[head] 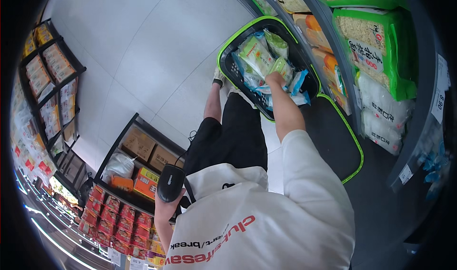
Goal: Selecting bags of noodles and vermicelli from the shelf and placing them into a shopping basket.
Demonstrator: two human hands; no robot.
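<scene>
My right hand (pixel 275 78) reaches down into a black plastic shopping basket (pixel 222 61) with a bright green rim. It touches a small green-and-white plastic packet (pixel 282 67); the fingertips are hidden, so its grip is unclear. Around it lie a larger green-and-white bag (pixel 254 54), a green packet (pixel 276 44) and several blue-edged clear packets (pixel 299 81). At my left side, my left hand (pixel 167 202) is closed around a rounded black handheld device (pixel 171 182) with a thin cable.
Close on the right, store shelves (pixel 335 45) hold green noodle bags (pixel 367 48) and clear bags (pixel 382 109). A dark green-edged panel or second basket (pixel 330 141) adjoins the basket. Left are a rack of boxed goods (pixel 53 68), a low shelf of cartons (pixel 139 141) and red packs (pixel 117 216).
</scene>
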